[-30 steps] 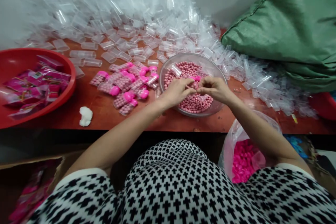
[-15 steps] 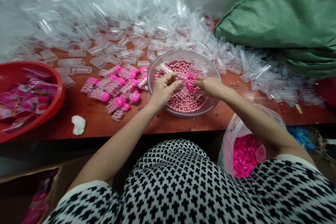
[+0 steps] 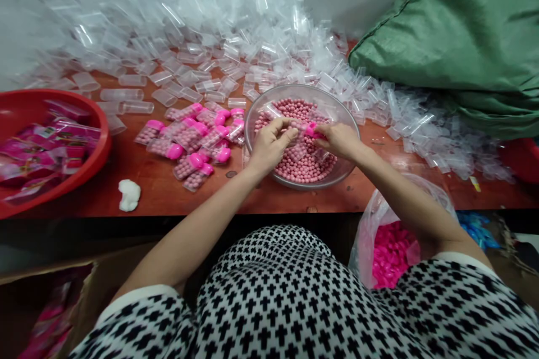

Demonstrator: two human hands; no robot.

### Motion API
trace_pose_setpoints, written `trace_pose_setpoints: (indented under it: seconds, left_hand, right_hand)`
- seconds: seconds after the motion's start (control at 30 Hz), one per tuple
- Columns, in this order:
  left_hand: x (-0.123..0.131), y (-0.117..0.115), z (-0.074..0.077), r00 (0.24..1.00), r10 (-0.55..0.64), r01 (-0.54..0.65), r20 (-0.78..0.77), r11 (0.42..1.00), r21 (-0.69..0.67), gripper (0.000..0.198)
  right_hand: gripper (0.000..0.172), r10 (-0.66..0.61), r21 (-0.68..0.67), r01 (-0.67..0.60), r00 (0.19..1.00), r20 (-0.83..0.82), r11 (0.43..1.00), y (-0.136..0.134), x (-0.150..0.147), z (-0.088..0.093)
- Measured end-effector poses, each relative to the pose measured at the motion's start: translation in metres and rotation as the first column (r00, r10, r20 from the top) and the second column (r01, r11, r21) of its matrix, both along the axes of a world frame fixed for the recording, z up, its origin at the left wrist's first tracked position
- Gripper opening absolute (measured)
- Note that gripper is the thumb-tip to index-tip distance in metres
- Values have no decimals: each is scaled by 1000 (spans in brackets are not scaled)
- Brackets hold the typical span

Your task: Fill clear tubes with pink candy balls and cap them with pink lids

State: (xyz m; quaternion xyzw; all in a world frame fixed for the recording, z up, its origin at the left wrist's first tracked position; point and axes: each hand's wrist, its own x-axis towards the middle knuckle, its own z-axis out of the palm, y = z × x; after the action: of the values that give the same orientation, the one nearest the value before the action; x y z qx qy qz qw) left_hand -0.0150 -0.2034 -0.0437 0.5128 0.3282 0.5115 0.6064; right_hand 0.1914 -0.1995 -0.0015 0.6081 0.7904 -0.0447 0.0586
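Over a clear bowl (image 3: pixel 345 118) of small pink balls (image 3: pixel 301 165), my left hand (image 3: pixel 269 146) is closed round a clear tube filled with pink balls (image 3: pixel 298 124). My right hand (image 3: pixel 339 140) pinches a bright pink cap (image 3: pixel 315 130) at the tube's right end. Several filled tubes with pink caps (image 3: pixel 191 137) lie in a heap on the table just left of the bowl.
A big pile of empty clear tubes (image 3: pixel 202 39) covers the back of the red-brown table (image 3: pixel 168 196). A red basin (image 3: pixel 99 148) with pink packets sits at left, a white wad (image 3: pixel 128 194) near the front edge, a green sack (image 3: pixel 455 39) at right, a bag of pink caps (image 3: pixel 389 255) by my right arm.
My hands first met over the bowl, then drew apart with a filled tube in the left and a pink cap in the right. Now the cap is at the tube's end.
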Motion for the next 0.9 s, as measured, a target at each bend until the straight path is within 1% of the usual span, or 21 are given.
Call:
trace_pose_setpoints:
  seconds: [0.07,0.1,0.13,0.2,0.27,0.3,0.37,0.4,0.43,0.47,0.5,0.53,0.6,0.63,0.67,0.73,0.83,0.9]
  left_hand:
    - [1,0,1,998,-64,64,1,997,38,34]
    - [2,1,1,996,-90,90,1,995,52,33]
    - [2,0,2,994,-114,113,3,992,58,31]
    - [2,0,4,986,-163,162,21,985,51,30]
    - [2,-2,5,977,-206,205,51,978,36,33]
    - [2,-2,6,974,-219,217,59,975,34,34]
    - [2,-3,6,975,-215,213,61,976,40,35]
    - [1,-4,6,979,-198,195,55,980,44,35]
    - [1,-4,6,984,-173,171,43,984,49,35]
    - [1,-5,5,989,-144,143,22,988,55,35]
    - [2,-6,5,993,-119,119,-5,991,63,34]
    - [2,-6,4,994,-99,102,-37,992,76,34]
    - [2,-7,3,992,-80,92,-101,989,116,34]
    - [1,-8,3,989,-75,92,-125,986,136,34]
    - [1,-8,3,987,-71,93,-144,984,154,34]
    - [0,-9,4,982,-60,93,-179,978,186,33]
    - [-2,-11,5,970,-42,101,-242,965,240,30]
    - [-4,-12,6,962,-18,95,-273,958,272,28]
  right_hand:
    - [30,94,77,-84,985,-147,993,-6,3,4]
    - [30,135,119,-107,956,-260,987,-9,3,4]
    - [31,159,154,-107,907,-390,982,-12,4,4]
    - [34,150,175,-48,754,-639,983,-16,3,1]
    - [40,101,138,21,576,-811,990,-18,2,-3]
    - [43,80,113,35,499,-863,993,-18,1,-6]
    - [48,51,73,45,379,-924,996,-18,-1,-9]
    - [50,45,66,48,340,-940,997,-17,-2,-9]
    - [50,52,73,54,323,-945,996,-17,-2,-8]
    - [50,72,98,61,335,-939,993,-17,-2,-5]
    - [50,109,144,64,378,-919,988,-18,-3,-2]
    - [49,159,204,54,446,-881,977,-19,-3,2]
    - [48,269,322,-20,601,-753,947,-21,-4,10]
    - [47,317,361,-74,659,-682,930,-22,-4,14]
    - [47,357,383,-127,695,-624,915,-22,-4,17]
    - [45,402,383,-203,722,-564,901,-23,-4,22]
    - [38,425,340,-273,725,-542,900,-23,-2,23]
    - [33,460,347,-313,721,-518,884,-24,0,21]
